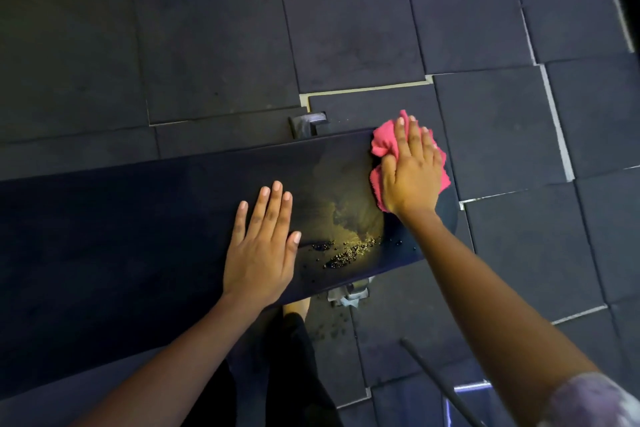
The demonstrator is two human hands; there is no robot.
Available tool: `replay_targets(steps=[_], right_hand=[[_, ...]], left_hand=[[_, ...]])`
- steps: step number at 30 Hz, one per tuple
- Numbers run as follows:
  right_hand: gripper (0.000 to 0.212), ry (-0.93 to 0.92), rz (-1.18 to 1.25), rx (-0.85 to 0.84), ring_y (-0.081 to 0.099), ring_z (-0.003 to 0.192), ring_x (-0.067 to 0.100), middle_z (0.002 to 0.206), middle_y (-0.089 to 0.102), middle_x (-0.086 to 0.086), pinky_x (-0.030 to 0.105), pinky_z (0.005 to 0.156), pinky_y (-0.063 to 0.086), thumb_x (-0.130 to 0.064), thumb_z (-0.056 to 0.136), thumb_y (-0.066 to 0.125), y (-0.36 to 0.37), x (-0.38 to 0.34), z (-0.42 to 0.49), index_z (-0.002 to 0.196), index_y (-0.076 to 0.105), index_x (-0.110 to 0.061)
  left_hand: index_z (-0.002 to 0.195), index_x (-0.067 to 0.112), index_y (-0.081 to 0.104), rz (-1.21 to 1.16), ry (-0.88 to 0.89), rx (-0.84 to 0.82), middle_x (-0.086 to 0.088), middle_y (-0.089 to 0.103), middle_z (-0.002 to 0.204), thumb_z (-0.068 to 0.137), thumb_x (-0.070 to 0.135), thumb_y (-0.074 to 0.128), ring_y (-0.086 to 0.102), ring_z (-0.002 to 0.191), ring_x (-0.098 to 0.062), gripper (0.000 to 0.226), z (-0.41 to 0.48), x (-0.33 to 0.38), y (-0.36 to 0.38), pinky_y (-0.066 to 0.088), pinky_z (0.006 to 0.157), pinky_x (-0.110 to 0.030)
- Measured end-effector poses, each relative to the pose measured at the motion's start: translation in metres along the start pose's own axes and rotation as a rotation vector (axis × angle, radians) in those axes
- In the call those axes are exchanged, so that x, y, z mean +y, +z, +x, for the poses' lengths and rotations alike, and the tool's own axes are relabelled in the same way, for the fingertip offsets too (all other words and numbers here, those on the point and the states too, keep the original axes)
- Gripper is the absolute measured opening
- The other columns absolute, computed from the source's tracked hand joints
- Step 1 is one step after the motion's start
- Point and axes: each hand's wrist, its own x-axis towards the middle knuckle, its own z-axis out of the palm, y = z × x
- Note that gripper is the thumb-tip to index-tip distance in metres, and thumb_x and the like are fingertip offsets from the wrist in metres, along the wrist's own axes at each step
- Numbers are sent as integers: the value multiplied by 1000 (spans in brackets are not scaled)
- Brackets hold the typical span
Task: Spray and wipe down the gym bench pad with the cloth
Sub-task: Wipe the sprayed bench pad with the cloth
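The dark gym bench pad (138, 218) runs from the left edge to the centre right. My right hand (412, 170) presses flat on a crumpled pink cloth (382, 144) at the pad's far right end. My left hand (265, 246) lies flat on the pad with fingers spread, holding nothing. Between the hands the pad shows a wet sheen and beads of spray liquid (346, 253) near its front edge. No spray bottle is in view.
Dark rubber floor tiles (346, 28) with pale seams surround the bench. A metal bench foot (308, 123) sticks out behind the pad and another bracket (349, 293) below its front edge. A dark bar (436, 381) slants across the lower right. My foot (294, 308) is under the pad.
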Motion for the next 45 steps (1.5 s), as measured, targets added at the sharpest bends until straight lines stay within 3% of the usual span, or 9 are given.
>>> replay_targets(steps=[6,11,15,23,28,34,38,41,45], right_hand=[[61,575,118,132,28,142,36,161,18,15,49,115,21,-34,100,32,10,7,-38,154,15,-11],[63,729,174,148,10,148,37,161,7,19,46,120,9,-28,101,34,19,-10,-75,153,9,-3],[63,556,156,142,8,148,38,161,8,20,46,121,10,-26,97,28,29,-46,-111,151,13,1],[67,-355,7,-46,8,150,33,161,12,16,42,123,8,-27,91,32,14,-8,-73,151,20,-2],[70,41,111,80,21,146,37,159,19,19,46,119,22,-19,87,41,3,44,-41,151,18,-2],[72,571,465,251,12,149,30,161,14,17,38,122,12,-21,87,31,21,33,-110,152,10,-3],[66,366,370,221,7,148,37,158,17,24,47,122,6,-17,87,28,34,-18,-141,149,18,6],[60,78,475,184,10,150,28,157,24,18,40,123,7,-18,93,28,32,-50,-144,148,25,3],[57,74,510,307,11,149,27,158,20,10,35,123,6,-21,97,27,8,-43,-102,150,19,-3]], left_hand=[[152,12,12,-23,4,17,-5,8,162,101,39,17,3,149,-19,58,0,-1,2,6,121,-44],[152,11,12,-35,6,29,-6,9,162,101,40,15,4,149,-20,59,-1,0,5,5,121,-44],[152,11,12,-42,-2,21,-6,9,161,101,39,14,5,149,-20,58,-1,0,3,5,120,-44],[152,12,13,-49,5,18,-5,10,161,101,38,15,5,149,-19,57,-2,0,4,7,120,-44],[152,12,12,-33,14,9,-5,9,161,102,38,17,4,149,-18,57,-1,-2,2,7,121,-44],[152,9,12,-2,13,-7,-8,8,162,101,39,17,5,149,-22,60,0,2,0,8,120,-47],[152,8,14,-17,7,-5,-8,9,161,100,39,19,5,149,-22,60,0,2,1,8,120,-47],[152,9,15,-22,9,-12,-8,9,161,100,38,18,6,149,-22,60,-1,2,0,6,120,-46],[151,10,16,-51,7,-6,-7,9,161,100,37,18,6,149,-21,58,-2,0,0,5,120,-45]])
